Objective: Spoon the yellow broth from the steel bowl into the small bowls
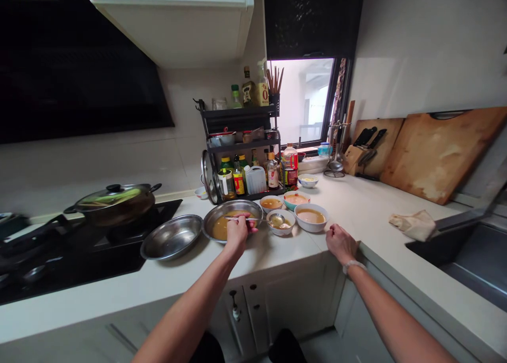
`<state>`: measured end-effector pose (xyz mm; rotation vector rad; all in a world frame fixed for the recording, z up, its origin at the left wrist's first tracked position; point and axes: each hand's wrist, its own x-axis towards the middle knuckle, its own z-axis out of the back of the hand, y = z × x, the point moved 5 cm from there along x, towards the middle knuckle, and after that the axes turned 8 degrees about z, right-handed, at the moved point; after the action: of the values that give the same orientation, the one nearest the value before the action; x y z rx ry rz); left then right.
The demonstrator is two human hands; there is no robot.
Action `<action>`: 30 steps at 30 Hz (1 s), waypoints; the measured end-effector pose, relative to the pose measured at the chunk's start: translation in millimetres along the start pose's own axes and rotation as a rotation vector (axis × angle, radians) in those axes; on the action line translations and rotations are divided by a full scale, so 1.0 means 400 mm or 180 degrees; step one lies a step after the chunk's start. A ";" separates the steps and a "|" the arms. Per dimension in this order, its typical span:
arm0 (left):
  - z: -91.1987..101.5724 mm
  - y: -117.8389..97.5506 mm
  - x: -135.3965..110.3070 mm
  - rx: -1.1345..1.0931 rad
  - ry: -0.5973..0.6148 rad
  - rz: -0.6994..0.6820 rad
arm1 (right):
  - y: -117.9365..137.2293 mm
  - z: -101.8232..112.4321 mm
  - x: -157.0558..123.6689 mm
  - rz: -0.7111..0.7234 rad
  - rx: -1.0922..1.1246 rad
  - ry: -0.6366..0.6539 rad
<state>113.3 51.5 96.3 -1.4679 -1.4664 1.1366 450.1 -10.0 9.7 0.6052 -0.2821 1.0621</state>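
My left hand (238, 228) is closed around the handle of a metal ladle (276, 221), reaching across a steel basin (209, 234) of yellowish-brown liquid. The ladle's scoop is over a small white bowl (282, 233) that holds some of a similar liquid. Just right of it stands a larger white bowl (312, 226), filled with light brown liquid. Behind these are another small bowl (271, 207) and a green-rimmed bowl (296, 206), both with orange-brown liquid. My right hand (341, 242) rests on the counter by the larger bowl, fingers curled in.
An empty steel basin (172, 238) sits left, beside the stove (119, 257) with its lidded pan (114, 207). A black rack (241, 149) of bottles is behind. Cutting boards (443, 154), a knife block (354, 158), a cloth (412, 225) and the sink (467, 257) are on the right.
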 end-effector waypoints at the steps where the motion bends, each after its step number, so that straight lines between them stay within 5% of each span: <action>1: 0.000 -0.002 -0.001 -0.0003 -0.0001 0.0002 | -0.001 -0.001 0.000 0.0011 -0.0002 -0.0012; 11: 0.019 -0.040 -0.005 -0.0177 -0.0007 -0.0068 | -0.005 -0.008 0.002 0.0039 -0.0019 -0.0064; 18: 0.093 -0.107 0.001 -0.0190 -0.0172 -0.0361 | -0.004 -0.002 0.000 -0.0002 -0.0065 -0.0029; 25: 0.183 -0.127 -0.016 0.1239 -0.0273 -0.1452 | -0.013 -0.015 0.005 0.0081 -0.0031 -0.0117; 30: 0.192 -0.104 -0.053 0.2572 0.0134 -0.2633 | -0.019 -0.025 0.008 0.0095 -0.0051 -0.0199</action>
<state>28.3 27.0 112.8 -0.2674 -1.1654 0.9548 457.5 -4.6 0.7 0.6222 -0.3547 1.0699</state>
